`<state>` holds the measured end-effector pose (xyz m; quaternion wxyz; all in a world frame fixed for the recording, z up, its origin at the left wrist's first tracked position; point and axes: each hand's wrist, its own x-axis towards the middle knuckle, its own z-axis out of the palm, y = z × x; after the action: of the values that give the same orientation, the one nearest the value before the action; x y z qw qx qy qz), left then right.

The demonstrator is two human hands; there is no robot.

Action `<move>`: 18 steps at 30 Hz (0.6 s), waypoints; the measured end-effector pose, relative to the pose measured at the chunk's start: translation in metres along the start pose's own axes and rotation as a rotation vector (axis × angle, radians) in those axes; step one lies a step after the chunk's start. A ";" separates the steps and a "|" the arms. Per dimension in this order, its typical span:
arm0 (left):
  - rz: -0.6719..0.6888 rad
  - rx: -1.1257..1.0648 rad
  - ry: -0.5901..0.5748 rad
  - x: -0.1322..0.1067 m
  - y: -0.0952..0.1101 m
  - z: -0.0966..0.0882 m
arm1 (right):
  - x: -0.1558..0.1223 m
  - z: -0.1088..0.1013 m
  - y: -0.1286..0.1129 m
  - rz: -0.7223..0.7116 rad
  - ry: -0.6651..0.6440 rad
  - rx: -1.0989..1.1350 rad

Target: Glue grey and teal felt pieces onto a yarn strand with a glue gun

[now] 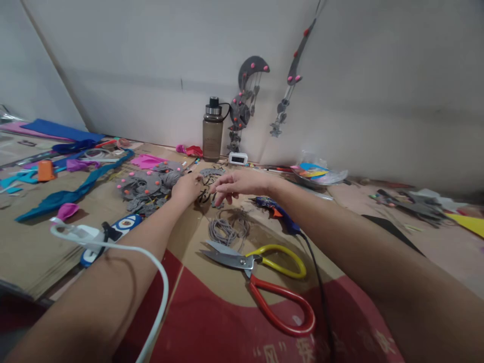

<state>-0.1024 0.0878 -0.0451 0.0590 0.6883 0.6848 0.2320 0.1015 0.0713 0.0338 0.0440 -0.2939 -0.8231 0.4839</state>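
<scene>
Both my arms reach forward over a cardboard-covered table [227, 292]. My left hand [186, 187] rests curled beside a heap of grey felt cut-outs with pink dots [151, 187]; its fingers are hidden. My right hand [236, 185] hovers with fingers spread and pointing down over small grey felt pieces [212, 174]. A coil of grey cord [227, 228] lies just below both hands. Scissors with one yellow and one red handle [260, 272] lie closer to me.
A blue glue gun [278, 214] with a black cable lies right of my right hand. A brown water bottle [213, 132] and small white clock [238, 158] stand by the wall. Blue felt strips [71, 194], a white cable [124, 249] and a plate of scraps [317, 175] surround them.
</scene>
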 end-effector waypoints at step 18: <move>0.137 0.012 -0.028 -0.013 0.006 -0.015 | 0.030 0.031 0.025 0.014 0.439 -0.926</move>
<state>-0.1021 0.0713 -0.0323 0.0484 0.7372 0.6364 0.2219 0.0769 0.0724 -0.0090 0.0779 -0.3827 -0.9206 -0.0046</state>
